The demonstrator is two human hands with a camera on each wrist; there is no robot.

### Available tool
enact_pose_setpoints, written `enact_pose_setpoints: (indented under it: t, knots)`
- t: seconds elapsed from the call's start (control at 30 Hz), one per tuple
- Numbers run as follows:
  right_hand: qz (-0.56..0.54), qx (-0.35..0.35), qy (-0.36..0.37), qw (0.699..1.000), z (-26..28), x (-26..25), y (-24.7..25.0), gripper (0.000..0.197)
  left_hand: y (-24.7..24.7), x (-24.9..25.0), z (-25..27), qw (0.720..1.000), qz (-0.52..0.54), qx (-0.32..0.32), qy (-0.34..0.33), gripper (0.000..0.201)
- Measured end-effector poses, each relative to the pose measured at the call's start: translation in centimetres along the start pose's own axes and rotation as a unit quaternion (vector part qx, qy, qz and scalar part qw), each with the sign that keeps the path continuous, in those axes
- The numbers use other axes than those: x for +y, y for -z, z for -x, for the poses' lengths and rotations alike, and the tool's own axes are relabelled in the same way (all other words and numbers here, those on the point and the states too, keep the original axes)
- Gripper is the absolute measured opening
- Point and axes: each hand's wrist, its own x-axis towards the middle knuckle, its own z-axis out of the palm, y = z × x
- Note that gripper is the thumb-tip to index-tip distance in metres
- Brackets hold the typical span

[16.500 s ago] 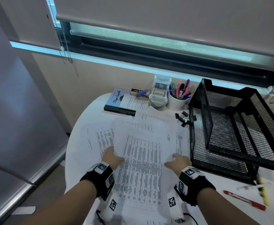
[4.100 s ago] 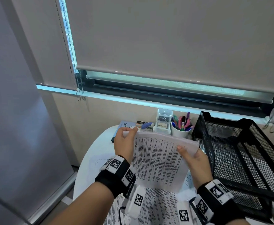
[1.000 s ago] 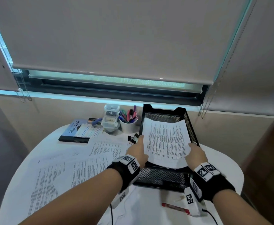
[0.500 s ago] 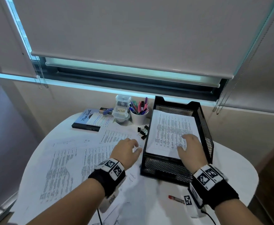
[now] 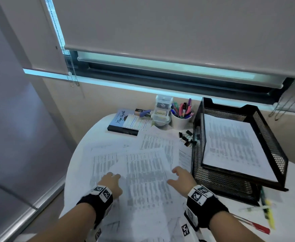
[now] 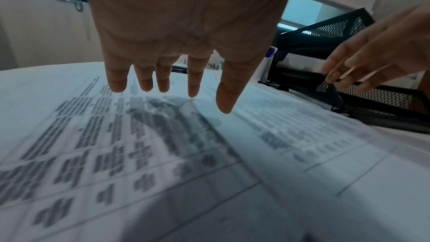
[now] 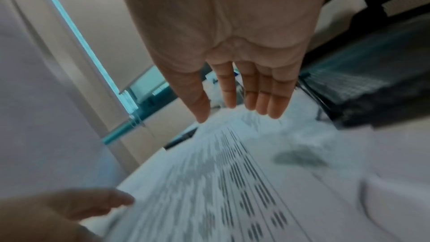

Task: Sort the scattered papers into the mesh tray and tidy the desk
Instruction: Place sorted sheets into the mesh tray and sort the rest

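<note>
Mesh tray (image 5: 272, 142): 1 sheet in | both hands (image 5: 110, 182) released over desk papers (image 5: 143, 165)

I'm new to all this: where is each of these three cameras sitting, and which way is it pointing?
Head: worn on the head, facing forward and down at the round white desk, printed paper sheets and black mesh tray; both forearms, left hand and right hand show.
Left wrist: worn on the left wrist, looking along the spread fingers just above the sheets.
Right wrist: worn on the right wrist, looking along the open palm; blurred.
Shared: both wrist views catch the sheets, the tray and the opposite hand.
</note>
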Motion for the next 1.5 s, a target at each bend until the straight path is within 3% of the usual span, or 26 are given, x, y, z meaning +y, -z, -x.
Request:
enact_pose_setpoints:
  t: [0.13, 0.3, 0.4, 0.53, 0.63, 0.7, 0.83, 0.9, 1.03, 1.17, 1.27, 1.33, 1.4, 1.5]
  knots:
    - [0.044, 0.003, -0.102, 0.994, -0.8, 0.4, -3.6, 0.087, -0.5, -2.5, -1.3, 0.999, 0.007, -0.006, -0.045, 0.074]
    - [0.087, 0.038, -0.155, 0.983, -1.3, -0.4, -5.4, 0.099, -0.3, -4.2, -2.5, 0.995, -0.036, 0.025, -0.089, 0.079]
    - [0.053, 0.032, -0.185, 0.981, -1.4, -1.1, -5.7, 0.103, -0.2, -4.7, -3.3, 0.994, 0.008, 0.039, -0.098, 0.074]
    - [-0.02, 0.046, -0.197, 0.979, -1.8, -1.2, -5.5, 0.083, 0.4, -4.6, -4.3, 0.993, 0.062, 0.05, -0.087, 0.064]
    - [-0.039, 0.115, -0.21, 0.97, -2.5, -0.3, -5.3, 0.055, 1.1, -4.2, -5.1, 0.993, 0.089, 0.039, -0.074, 0.063]
    - [-0.053, 0.151, -0.228, 0.96, -2.9, 0.1, -4.9, 0.05, 1.4, -4.1, -5.6, 0.992, 0.097, 0.034, -0.067, 0.062]
    - [0.047, 0.087, -0.27, 0.958, -3.5, -0.6, -4.6, 0.09, 1.2, -3.9, -6.1, 0.992, 0.105, 0.03, -0.056, 0.064]
    - [0.071, 0.065, -0.277, 0.956, -3.8, -1.0, -4.9, 0.1, 1.1, -3.9, -6.2, 0.99, 0.129, 0.029, -0.045, 0.061]
    - [-0.021, 0.07, -0.292, 0.954, -4.4, -1.3, -5.2, 0.104, 1.1, -4.2, -6.2, 0.985, 0.16, 0.047, -0.045, 0.027]
    - [-0.067, 0.082, -0.276, 0.955, -4.8, -0.7, -5.2, 0.08, 0.9, -4.4, -5.8, 0.978, 0.196, 0.04, -0.063, 0.013]
    - [-0.029, 0.082, -0.249, 0.965, -4.8, 0.0, -4.5, 0.033, 1.3, -5.1, -5.8, 0.975, 0.211, 0.034, -0.063, 0.004]
    - [0.03, 0.042, -0.231, 0.972, -4.2, 0.2, -3.6, 0.008, 1.9, -5.8, -6.0, 0.973, 0.218, 0.035, -0.061, 0.005]
    - [0.058, 0.011, -0.227, 0.972, -3.7, 0.7, -2.9, 0.005, 2.7, -6.6, -6.2, 0.971, 0.226, 0.05, -0.054, 0.01]
    - [0.078, 0.0, -0.23, 0.97, -3.2, 1.8, -2.4, 0.021, 3.5, -7.5, -6.6, 0.957, 0.282, 0.069, -0.009, 0.028]
